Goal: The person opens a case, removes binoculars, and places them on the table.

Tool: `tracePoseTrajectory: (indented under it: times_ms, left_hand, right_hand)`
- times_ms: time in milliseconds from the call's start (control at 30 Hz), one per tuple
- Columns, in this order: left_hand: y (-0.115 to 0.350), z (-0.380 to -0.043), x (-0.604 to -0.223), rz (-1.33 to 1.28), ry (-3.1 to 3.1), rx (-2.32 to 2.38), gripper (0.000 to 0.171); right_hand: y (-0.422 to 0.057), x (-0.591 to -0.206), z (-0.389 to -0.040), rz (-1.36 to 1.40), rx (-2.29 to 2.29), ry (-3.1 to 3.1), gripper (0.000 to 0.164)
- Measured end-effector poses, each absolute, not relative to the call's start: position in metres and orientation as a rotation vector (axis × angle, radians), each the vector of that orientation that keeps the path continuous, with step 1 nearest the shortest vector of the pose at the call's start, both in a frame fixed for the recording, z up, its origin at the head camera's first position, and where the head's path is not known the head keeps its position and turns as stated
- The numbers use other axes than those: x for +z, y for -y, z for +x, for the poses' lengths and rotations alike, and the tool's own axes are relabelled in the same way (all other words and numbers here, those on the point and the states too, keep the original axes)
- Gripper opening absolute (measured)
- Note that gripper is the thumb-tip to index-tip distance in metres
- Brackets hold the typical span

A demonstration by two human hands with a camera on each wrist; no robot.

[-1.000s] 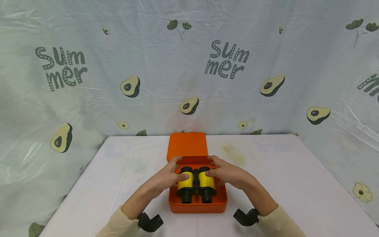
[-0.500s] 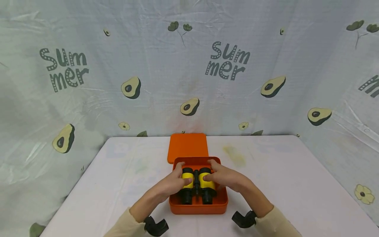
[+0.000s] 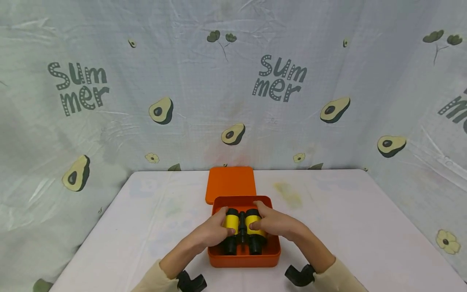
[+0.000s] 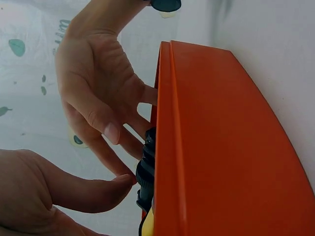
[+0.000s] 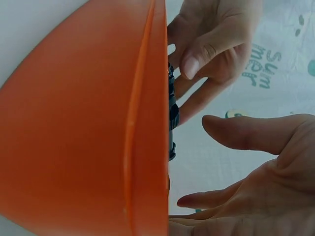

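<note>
Black-and-yellow binoculars lie in an open orange box in the head view. On their left side my left hand reaches over the box rim, its thumb above the left barrel. My right hand reaches in from the other side, thumb over the right barrel. In the left wrist view, fingers of the right hand dip behind the box wall beside the binoculars, and its thumb stays apart from them. The right wrist view shows the left hand likewise; most fingertips are hidden by the box.
An orange lid lies flat behind the box. The box stands on a white-covered table. A pale cloth printed with avocados hangs behind and at the sides.
Both hands have lowered into the box and come nearer to the binoculars; the left hand has shifted right. Box, lid and binoculars stay in place.
</note>
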State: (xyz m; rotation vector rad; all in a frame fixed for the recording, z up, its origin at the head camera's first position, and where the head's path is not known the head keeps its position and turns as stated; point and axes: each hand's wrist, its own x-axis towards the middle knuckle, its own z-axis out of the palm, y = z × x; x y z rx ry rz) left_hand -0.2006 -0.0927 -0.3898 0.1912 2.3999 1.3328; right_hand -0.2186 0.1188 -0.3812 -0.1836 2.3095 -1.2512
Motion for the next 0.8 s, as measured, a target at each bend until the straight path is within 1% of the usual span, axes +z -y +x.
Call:
tracePoseTrajectory:
  times_ms: [400,533,800]
  left_hand:
    - [0.103,-0.197,-0.375,0.34,-2.507,1.214,0.079]
    - [0.105,-0.196,-0.37,0.344,-2.532,1.221,0.079]
    - [0.102,-0.196,-0.368,0.304,-2.625,1.321,0.078]
  right_hand:
    - [-0.126,-0.368,-0.217,-0.244,-1.314,-2.309,0.085]
    - [-0.13,-0.363,-0.216,-0.302,-1.337,-2.294,0.084]
    - [-0.135,-0.355,-0.217,-0.355,-1.356,-2.394,0.094]
